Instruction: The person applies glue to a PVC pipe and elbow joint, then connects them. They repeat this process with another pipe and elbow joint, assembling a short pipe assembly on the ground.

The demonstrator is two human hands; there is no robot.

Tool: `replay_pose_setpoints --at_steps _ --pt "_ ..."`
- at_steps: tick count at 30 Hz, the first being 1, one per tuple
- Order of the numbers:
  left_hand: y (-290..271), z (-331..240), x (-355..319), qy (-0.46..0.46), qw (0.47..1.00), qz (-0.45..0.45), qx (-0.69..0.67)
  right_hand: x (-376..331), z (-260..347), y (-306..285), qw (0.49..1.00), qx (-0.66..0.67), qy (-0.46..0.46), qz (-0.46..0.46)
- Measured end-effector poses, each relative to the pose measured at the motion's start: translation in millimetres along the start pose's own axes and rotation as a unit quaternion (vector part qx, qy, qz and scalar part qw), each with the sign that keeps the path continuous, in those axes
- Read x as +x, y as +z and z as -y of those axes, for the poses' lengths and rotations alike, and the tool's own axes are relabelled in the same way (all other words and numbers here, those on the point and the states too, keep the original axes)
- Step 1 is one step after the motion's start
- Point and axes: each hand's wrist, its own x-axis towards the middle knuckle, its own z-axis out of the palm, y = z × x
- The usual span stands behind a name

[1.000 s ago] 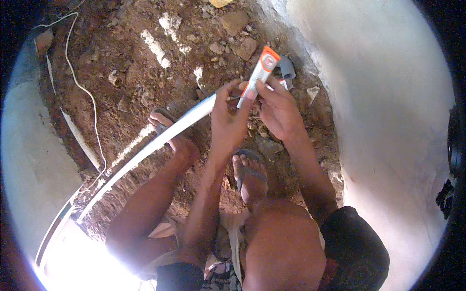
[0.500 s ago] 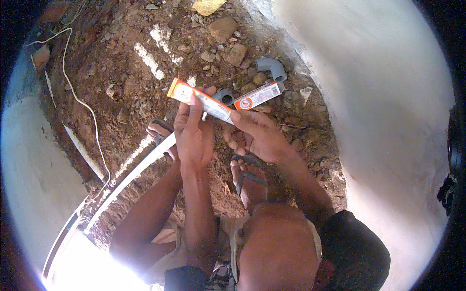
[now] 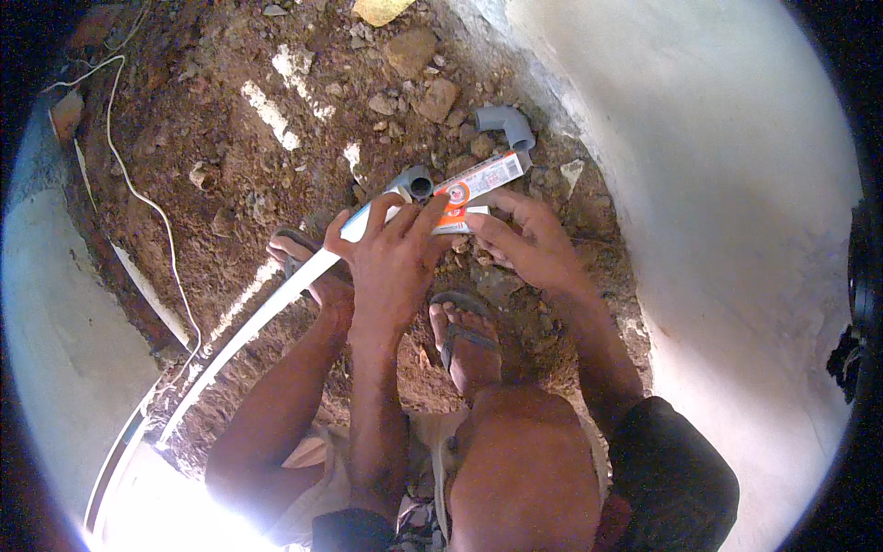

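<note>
Both my hands work low over the ground at a slim orange-and-white tube. My left hand is palm down with bent fingers, its thumb against the tube's orange part; much of the tube is hidden under it. My right hand pinches the tube's white right end between thumb and fingers. A matching orange-and-white box lies just beyond. Under my left fingers runs a white pipe, reaching a grey pipe fitting. A loose grey elbow lies farther off.
Around lies brown soil with stones. A pale wall rises at right, another at left. A thin white cable runs along the left. My sandalled foot is below my hands.
The tube has come down and right, and its orange printed part now shows near the right end. My left hand has turned palm down; my right hand has shifted slightly right.
</note>
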Motion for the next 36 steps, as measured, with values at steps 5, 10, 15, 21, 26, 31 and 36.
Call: replay_pose_setpoints --at_steps 5,10,15,21,26,31,36 --pt "0.6 15.9 4.8 -0.040 0.949 0.156 -0.272 4.1 1.9 -20.7 0.940 -0.231 -0.249 0.029" --pt "24.9 32.5 -7.8 -0.008 0.945 0.106 -0.308 5.7 -0.7 -13.6 0.972 -0.182 -0.149 0.019" --pt "17.3 29.1 -2.0 -0.030 0.934 0.156 -0.320 5.8 7.5 -16.9 0.964 -0.205 -0.168 0.032" --pt "18.4 29.5 -1.9 -0.042 0.923 0.165 -0.345 7.2 23.0 -9.9 0.978 -0.190 -0.067 0.046" --pt "12.5 41.1 -1.9 -0.093 0.811 0.271 -0.511 15.4 12.0 -19.1 0.935 -0.180 -0.298 0.063" --pt "12.4 47.8 -3.7 -0.102 0.781 0.281 -0.548 12.3 20.8 -18.2 0.976 -0.046 -0.210 0.039" --pt "14.1 37.7 0.9 -0.062 0.797 0.205 -0.564 6.0 17.1 -16.2 0.976 0.186 -0.110 -0.001"
